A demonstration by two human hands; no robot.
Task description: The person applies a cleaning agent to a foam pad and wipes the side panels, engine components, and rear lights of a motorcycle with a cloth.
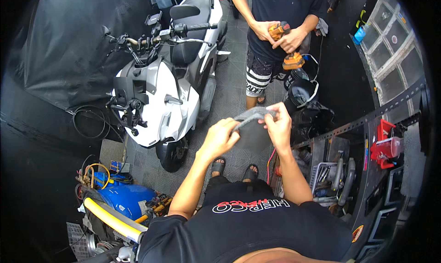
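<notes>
A soft grey loop or folded band (253, 113), perhaps felt or foam, is stretched between my two hands in front of my body. My left hand (220, 137) pinches its left end between thumb and fingers. At the other end, my right hand (279, 125) grips the band with its fingertips. Both hands are raised above the dark textured floor. Facing me, another person (282, 7) holds an orange cordless drill (293, 61) in both hands. Ahead and to the left stands a white scooter (162, 94) whose front panels are partly off, with dark brackets exposed.
Black buckets (299, 94) stand beyond my right hand. A metal shelf with a basket of tools (318, 180) and a red holder (383, 144) line the right side. At lower left are a blue tank (132, 198), hoses and a yellow-striped bar (110, 219). A cable (91, 123) coils beside the scooter.
</notes>
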